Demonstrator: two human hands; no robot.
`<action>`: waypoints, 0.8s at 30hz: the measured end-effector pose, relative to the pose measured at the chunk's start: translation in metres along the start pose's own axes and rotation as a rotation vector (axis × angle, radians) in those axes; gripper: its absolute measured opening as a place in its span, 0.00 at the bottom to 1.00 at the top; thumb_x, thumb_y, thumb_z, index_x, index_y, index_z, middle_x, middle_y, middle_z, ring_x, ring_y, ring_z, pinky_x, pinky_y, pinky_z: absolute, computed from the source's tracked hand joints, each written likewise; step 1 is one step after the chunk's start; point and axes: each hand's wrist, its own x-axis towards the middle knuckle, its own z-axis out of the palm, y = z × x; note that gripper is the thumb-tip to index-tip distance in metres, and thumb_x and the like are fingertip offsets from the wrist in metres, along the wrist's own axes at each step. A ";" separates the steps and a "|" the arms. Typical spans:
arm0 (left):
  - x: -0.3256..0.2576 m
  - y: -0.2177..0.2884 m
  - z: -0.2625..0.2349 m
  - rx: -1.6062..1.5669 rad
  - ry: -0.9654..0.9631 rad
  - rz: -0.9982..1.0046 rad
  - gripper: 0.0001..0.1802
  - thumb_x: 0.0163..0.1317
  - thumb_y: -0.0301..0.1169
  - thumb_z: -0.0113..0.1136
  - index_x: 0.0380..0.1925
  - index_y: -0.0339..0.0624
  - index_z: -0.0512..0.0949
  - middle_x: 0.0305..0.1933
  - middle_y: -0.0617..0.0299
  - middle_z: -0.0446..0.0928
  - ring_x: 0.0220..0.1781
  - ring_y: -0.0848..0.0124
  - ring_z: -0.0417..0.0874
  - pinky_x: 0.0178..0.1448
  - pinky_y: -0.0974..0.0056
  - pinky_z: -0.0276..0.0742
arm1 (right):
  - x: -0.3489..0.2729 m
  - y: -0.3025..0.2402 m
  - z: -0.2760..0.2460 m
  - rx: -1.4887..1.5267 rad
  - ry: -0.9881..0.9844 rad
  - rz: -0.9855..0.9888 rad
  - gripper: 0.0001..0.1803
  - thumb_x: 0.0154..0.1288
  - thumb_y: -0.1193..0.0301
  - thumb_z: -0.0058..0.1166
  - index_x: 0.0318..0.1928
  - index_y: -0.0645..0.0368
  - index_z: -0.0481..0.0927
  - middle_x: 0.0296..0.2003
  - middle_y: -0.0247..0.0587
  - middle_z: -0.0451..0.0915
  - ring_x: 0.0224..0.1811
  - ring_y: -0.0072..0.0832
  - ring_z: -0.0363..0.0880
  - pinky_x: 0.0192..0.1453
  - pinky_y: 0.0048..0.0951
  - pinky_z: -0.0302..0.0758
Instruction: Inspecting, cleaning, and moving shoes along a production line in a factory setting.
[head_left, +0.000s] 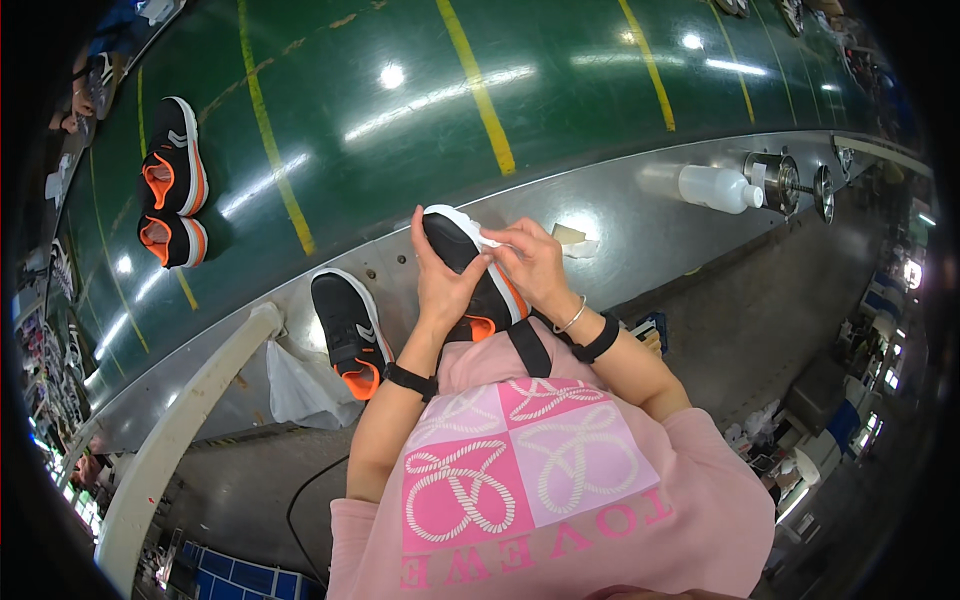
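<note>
A black sports shoe (448, 240) with a white sole and orange lining is held toe-away in front of my body, over the metal ledge. My left hand (440, 285) grips it from the left side, thumb across the upper. On the other side, my right hand (535, 265) is closed, its fingertips pinching something small and white against the sole edge near the toe. Whether that is a cloth or another piece, I cannot tell. Left of my left hand, a matching shoe (345, 310) rests on the ledge.
Beyond the ledge (630, 215) runs a green conveyor belt (370, 120) with yellow lines, carrying a pair of similar shoes (185, 165) at left. A beige scrap (568, 235), a white bottle (712, 188) and a metal canister (772, 182) lie rightward. A pale curved rail (190, 425) and plastic bag (300, 385) stand left.
</note>
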 end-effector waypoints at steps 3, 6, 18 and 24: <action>0.001 0.002 0.002 0.012 0.006 -0.006 0.58 0.52 0.24 0.71 0.73 0.46 0.39 0.62 0.47 0.64 0.62 0.60 0.71 0.66 0.59 0.68 | 0.010 -0.003 0.008 0.046 0.051 0.024 0.12 0.58 0.78 0.61 0.44 0.57 0.87 0.30 0.39 0.76 0.30 0.27 0.76 0.34 0.26 0.73; 0.000 0.003 0.004 0.006 0.010 -0.037 0.59 0.50 0.27 0.72 0.74 0.45 0.39 0.65 0.43 0.61 0.65 0.55 0.68 0.68 0.56 0.66 | 0.026 -0.005 0.018 0.079 0.073 0.046 0.12 0.58 0.77 0.61 0.43 0.56 0.87 0.28 0.40 0.76 0.29 0.25 0.76 0.34 0.26 0.72; -0.002 0.003 0.003 -0.013 -0.005 -0.031 0.60 0.50 0.24 0.73 0.73 0.44 0.38 0.64 0.47 0.61 0.63 0.59 0.68 0.68 0.59 0.65 | 0.034 0.007 0.015 0.080 0.045 0.102 0.10 0.56 0.72 0.64 0.40 0.58 0.87 0.35 0.44 0.83 0.35 0.31 0.81 0.39 0.29 0.75; 0.003 0.001 0.002 0.005 -0.016 0.020 0.61 0.50 0.24 0.73 0.74 0.44 0.37 0.64 0.47 0.61 0.64 0.59 0.68 0.69 0.59 0.64 | 0.020 0.014 0.004 0.242 -0.052 0.503 0.10 0.58 0.71 0.64 0.40 0.60 0.87 0.37 0.43 0.85 0.36 0.26 0.82 0.42 0.27 0.77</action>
